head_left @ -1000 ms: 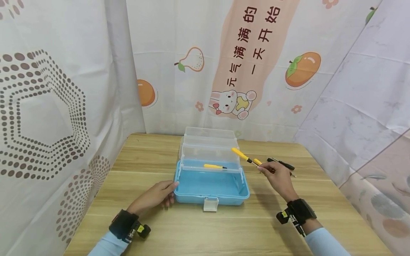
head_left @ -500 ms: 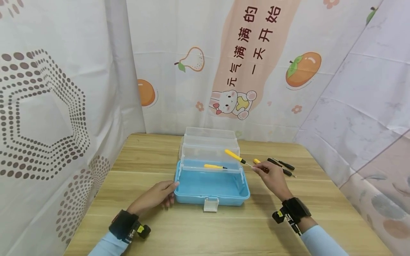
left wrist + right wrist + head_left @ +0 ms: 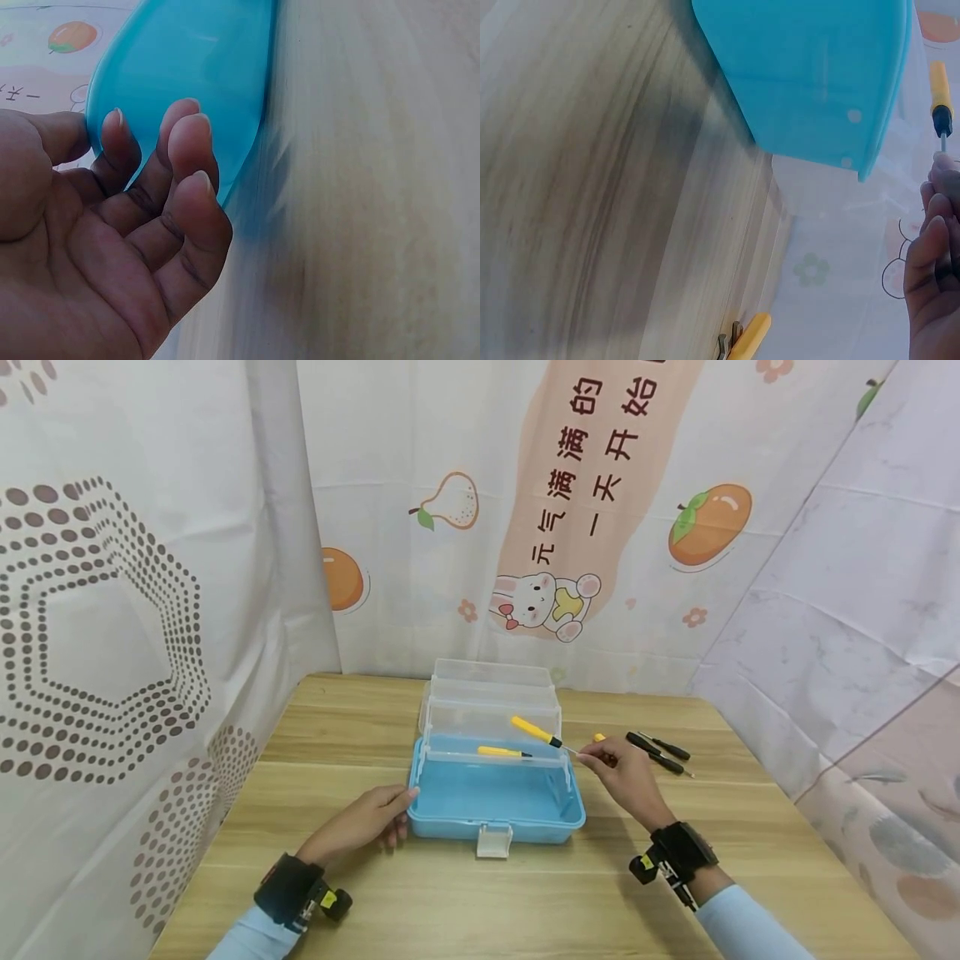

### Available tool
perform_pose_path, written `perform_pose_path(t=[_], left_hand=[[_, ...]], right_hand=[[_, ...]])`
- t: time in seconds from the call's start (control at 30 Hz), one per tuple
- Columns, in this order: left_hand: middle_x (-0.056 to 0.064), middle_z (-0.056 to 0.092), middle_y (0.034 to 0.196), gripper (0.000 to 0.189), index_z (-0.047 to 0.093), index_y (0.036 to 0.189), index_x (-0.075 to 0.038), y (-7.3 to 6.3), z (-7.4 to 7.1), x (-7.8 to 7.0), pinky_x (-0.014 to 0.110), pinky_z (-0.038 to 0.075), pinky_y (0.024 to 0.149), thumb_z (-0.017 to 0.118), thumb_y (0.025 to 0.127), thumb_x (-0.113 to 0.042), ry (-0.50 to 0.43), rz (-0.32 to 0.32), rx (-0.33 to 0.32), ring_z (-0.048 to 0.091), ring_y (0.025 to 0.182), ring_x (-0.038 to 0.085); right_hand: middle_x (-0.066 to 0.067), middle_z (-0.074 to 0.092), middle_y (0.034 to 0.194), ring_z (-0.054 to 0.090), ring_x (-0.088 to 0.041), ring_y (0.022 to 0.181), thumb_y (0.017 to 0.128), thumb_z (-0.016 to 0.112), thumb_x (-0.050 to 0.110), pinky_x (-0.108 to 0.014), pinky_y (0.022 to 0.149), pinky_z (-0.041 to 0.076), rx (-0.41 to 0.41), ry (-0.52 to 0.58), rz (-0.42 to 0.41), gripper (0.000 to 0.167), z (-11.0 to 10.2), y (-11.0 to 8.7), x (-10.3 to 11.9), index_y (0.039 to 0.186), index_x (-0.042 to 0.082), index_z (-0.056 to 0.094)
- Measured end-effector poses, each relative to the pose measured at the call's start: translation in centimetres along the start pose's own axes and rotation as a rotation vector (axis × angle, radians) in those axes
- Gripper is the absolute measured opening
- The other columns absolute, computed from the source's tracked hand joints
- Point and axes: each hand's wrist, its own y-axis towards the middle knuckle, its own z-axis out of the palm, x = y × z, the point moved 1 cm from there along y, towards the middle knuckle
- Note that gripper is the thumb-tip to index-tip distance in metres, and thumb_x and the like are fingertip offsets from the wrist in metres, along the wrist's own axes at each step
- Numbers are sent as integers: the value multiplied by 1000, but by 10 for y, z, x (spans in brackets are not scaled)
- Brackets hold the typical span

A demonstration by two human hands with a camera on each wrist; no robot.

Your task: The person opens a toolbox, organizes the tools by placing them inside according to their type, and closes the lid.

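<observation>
A light-blue toolbox stands on the table with its clear tiered trays folded up and back. At its left rim my left hand pinches the edge, thumb on top; in the left wrist view the other fingers curl beside the blue outer wall. My right hand pinches a yellow-handled screwdriver by its metal shaft, handle pointing up and left above the box's right rear part. Another yellow-handled tool with a dark end lies in the lowest tray.
Right of the box lie black-handled screwdrivers and, partly hidden behind my right hand, a yellow-handled tool. A white latch hangs on the toolbox's front. Printed curtains stand around the wooden table.
My right hand has moved left with the screwdriver, bringing its handle from beside the box to over the trays. The left hand and the toolbox have stayed in place.
</observation>
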Motion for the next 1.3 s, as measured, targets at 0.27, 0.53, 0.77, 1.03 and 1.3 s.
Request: perform_pose_path(t=[0.27, 0.53, 0.77, 1.03, 1.3], left_hand=[[9, 65, 80, 52, 58, 97, 0, -2, 1, 0, 31, 52, 55, 41, 111, -47, 0, 4, -5, 61, 65, 21], [10, 65, 81, 52, 59, 97, -1, -2, 1, 1, 31, 52, 55, 41, 110, -48, 3, 1, -1, 62, 65, 21], [10, 65, 81, 53, 59, 97, -1, -1, 1, 2, 32, 52, 55, 41, 111, -48, -6, 3, -3, 61, 66, 21], [10, 65, 81, 52, 60, 97, -1, -2, 1, 0, 31, 52, 56, 42, 110, -48, -2, -8, -3, 61, 66, 21], [10, 65, 80, 50, 59, 96, -3, -2, 1, -2, 32, 52, 56, 42, 110, -48, -8, -9, -6, 61, 66, 21]], right_hand=[[8, 63, 81, 50, -13, 67, 95, 77, 19, -27, 59, 41, 34, -19, -10, 4, 4, 1, 6, 95, 16, 79], [9, 65, 80, 50, -13, 63, 93, 78, 13, -26, 56, 40, 71, 12, -12, 7, 8, 4, 8, 96, 19, 80], [10, 66, 81, 49, -13, 64, 94, 77, 13, -27, 57, 38, 91, 32, -18, 9, 10, 5, 9, 97, 20, 81], [6, 65, 86, 54, -12, 68, 96, 75, 14, -27, 59, 45, 97, 0, -15, 10, 14, 7, 11, 104, 16, 82], [2, 65, 94, 59, -13, 78, 99, 71, 9, -29, 67, 50, 121, -10, -8, 16, 18, 10, 14, 110, 13, 81]])
